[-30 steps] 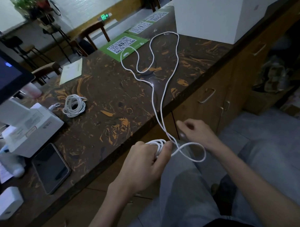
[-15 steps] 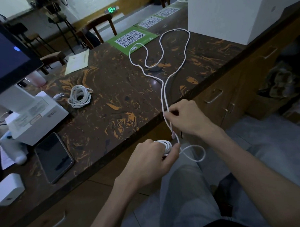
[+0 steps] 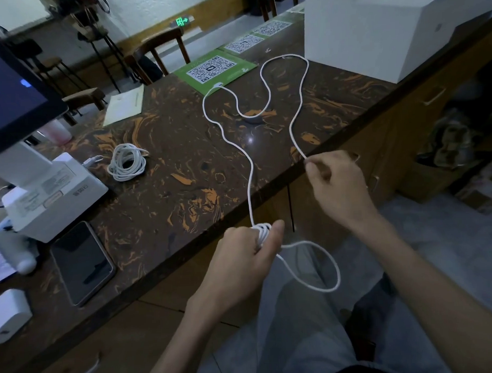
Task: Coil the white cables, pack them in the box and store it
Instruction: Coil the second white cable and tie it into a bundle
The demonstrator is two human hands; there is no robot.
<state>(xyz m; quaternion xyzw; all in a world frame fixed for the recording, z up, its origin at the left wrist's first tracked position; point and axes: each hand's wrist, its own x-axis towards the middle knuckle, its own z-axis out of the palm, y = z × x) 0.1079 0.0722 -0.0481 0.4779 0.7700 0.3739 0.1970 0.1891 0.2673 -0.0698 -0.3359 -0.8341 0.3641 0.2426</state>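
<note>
At the far left of the counter [image 3: 183,188] stand a dark screen [image 3: 10,91] on a white base, and a phone [image 3: 81,260] lying flat near the edge. Just right of them rests a coiled cable [image 3: 127,162], apparently finished. Further right, the left hand [image 3: 250,258] holds several turns of the loose cable [image 3: 250,186] wound around its fingers, thumb pressed over the bundle, with one slack loop hanging below toward the lap. From there the cable snakes across the counter to its plug by a green QR card [image 3: 235,72], then returns to the right hand [image 3: 339,188], which pinches it between fingertips at the counter's edge. Beyond sits the white box [image 3: 373,36], closed. Coiling is midway; next the right hand should carry its length round the left.
</note>
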